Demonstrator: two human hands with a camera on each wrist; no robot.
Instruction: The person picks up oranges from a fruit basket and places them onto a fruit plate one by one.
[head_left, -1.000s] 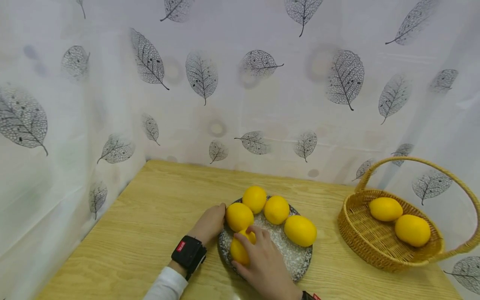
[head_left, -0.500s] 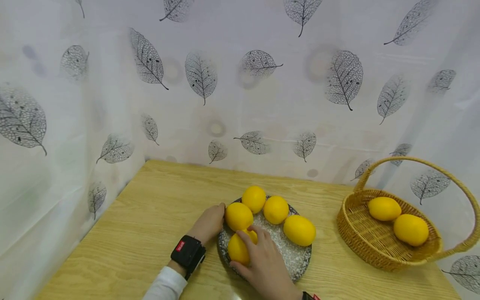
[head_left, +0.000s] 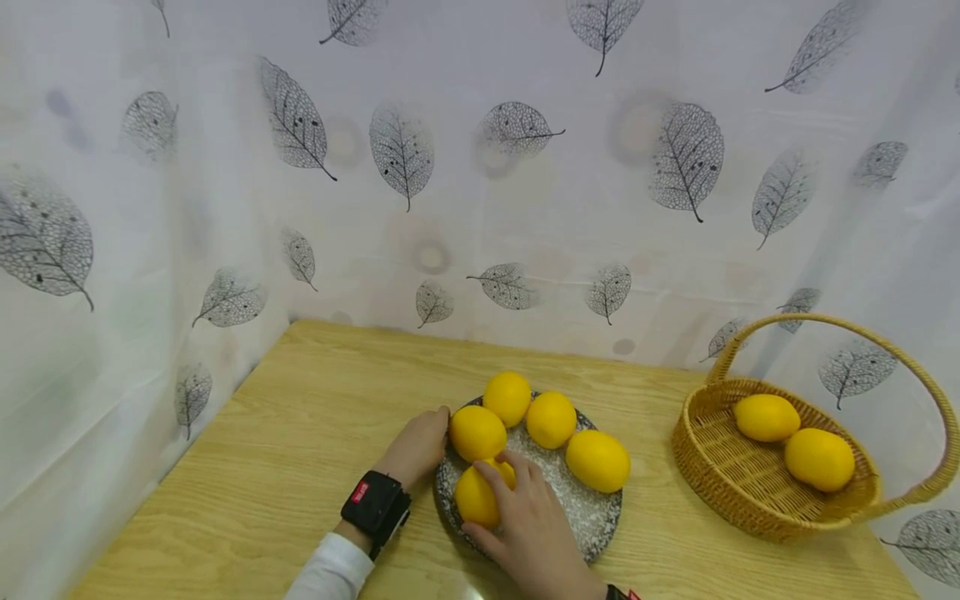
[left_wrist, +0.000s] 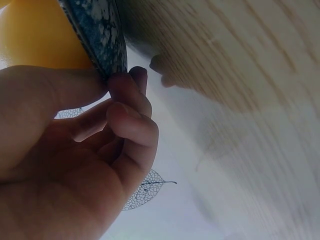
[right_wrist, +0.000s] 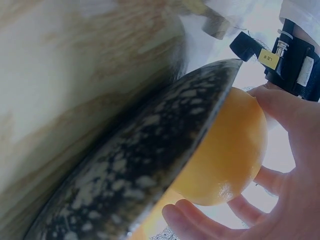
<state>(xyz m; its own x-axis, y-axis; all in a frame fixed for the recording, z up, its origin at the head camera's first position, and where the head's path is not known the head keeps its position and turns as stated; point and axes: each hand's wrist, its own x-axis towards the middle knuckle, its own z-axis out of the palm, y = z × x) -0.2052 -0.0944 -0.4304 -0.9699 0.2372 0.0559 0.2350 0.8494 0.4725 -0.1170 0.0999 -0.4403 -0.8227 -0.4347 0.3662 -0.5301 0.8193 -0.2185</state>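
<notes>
A speckled grey-and-black plate (head_left: 592, 525) bears several yellow lemons near the middle of the table. My left hand (head_left: 417, 447) pinches the plate's left rim; in the left wrist view its thumb (left_wrist: 75, 87) lies over the edge and curled fingers meet it from beneath. My right hand (head_left: 536, 525) curls its fingers and thumb round the near-left lemon (head_left: 476, 498), which sits within the plate's rim. The right wrist view shows this lemon (right_wrist: 225, 150) between thumb and fingers, right behind the rim. Other lemons (head_left: 597, 461) lie along the plate's far side.
A wicker basket (head_left: 693, 467) with a tall arched handle stands to the right, holding two lemons (head_left: 819, 459). Behind the wooden table (head_left: 322, 375) hangs a white leaf-print curtain (head_left: 480, 208), which also runs along the left side.
Between the first frame and now, my right hand and the lemon in it shift slightly left on the plate. My left hand stays at the rim.
</notes>
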